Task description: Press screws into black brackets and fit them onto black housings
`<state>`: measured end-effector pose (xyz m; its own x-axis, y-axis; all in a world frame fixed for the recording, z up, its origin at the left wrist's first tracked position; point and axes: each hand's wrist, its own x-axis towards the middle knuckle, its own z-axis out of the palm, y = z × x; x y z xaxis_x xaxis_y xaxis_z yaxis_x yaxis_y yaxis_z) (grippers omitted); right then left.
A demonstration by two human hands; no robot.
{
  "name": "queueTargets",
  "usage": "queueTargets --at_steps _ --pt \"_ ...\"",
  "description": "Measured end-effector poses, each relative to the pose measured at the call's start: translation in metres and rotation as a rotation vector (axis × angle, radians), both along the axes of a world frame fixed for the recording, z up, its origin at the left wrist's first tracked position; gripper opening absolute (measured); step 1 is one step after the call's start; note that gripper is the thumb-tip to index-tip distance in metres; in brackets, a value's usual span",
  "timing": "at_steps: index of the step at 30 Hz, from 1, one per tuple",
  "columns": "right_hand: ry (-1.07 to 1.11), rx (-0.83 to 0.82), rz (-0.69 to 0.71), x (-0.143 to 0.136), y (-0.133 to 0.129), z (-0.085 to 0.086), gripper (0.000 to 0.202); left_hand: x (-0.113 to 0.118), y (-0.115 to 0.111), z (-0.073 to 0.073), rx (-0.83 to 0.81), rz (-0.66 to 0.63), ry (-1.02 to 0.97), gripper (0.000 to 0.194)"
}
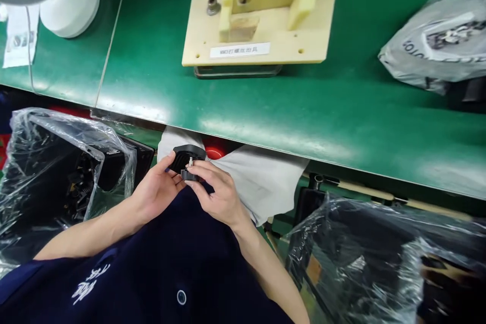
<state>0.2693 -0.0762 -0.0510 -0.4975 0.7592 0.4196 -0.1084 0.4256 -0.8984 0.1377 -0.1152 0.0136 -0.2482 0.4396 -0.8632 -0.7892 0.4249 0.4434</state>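
Observation:
Close to my body, below the bench edge, my left hand (161, 182) grips a black curved plastic housing (189, 151), thumb on its left side and fingers beneath. In my right hand (214, 187) is a small black knob (188, 175) with a bright metal stud (191, 161) pointing up, pinched between thumb and fingers. The knob sits right at the housing's near side; whether the two touch I cannot tell. My fingers hide part of both.
A pale yellow fixture (277, 48) with a label lies on the green bench (228, 101). A grey plastic bag (417, 50) of parts is at right, a white round object (70, 0) at upper left. Plastic-lined bins (110, 162) flank me on both sides.

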Motion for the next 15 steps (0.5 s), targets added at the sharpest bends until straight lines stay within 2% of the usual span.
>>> queueTargets --at_steps 6,10,15 --pt "0.018 -0.094 -0.186 0.003 -0.001 0.001 0.028 0.005 -0.001 -0.001 0.073 -0.061 0.034 0.021" --pt "-0.01 -0.133 -0.111 0.005 0.005 0.001 0.025 0.003 -0.005 -0.003 0.085 -0.074 0.003 0.026" --pt "-0.002 -0.06 -0.002 0.003 0.01 0.002 0.027 0.002 -0.006 -0.006 0.087 -0.028 -0.007 0.024"
